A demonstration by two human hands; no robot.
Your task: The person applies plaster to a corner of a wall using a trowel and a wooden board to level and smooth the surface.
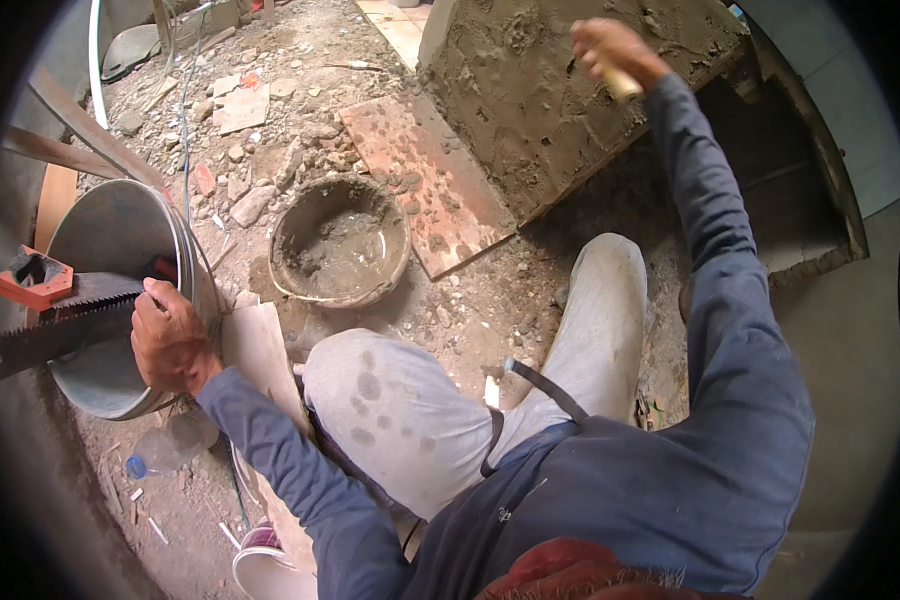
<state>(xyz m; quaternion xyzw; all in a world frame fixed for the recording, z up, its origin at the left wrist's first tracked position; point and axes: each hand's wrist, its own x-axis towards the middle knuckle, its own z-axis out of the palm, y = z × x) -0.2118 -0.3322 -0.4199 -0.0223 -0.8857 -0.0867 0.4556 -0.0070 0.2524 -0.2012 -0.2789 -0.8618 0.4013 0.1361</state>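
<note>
Partly hidden handle [623,85], right hand [615,50] gripping

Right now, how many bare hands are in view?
2: the left hand at the grey bucket; the right hand gripping a pale handle by the mortar-coated slab.

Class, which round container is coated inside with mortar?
The low basin beside the reddish board: mortar coats its inside, while the taller grey bucket by the left hand shows no such coating.

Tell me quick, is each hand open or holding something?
Left hand: curled by the round grey bucket and black toothed saw blade; can't tell if gripping either.
Right hand: closed around a rounded pale yellow handle.
</note>
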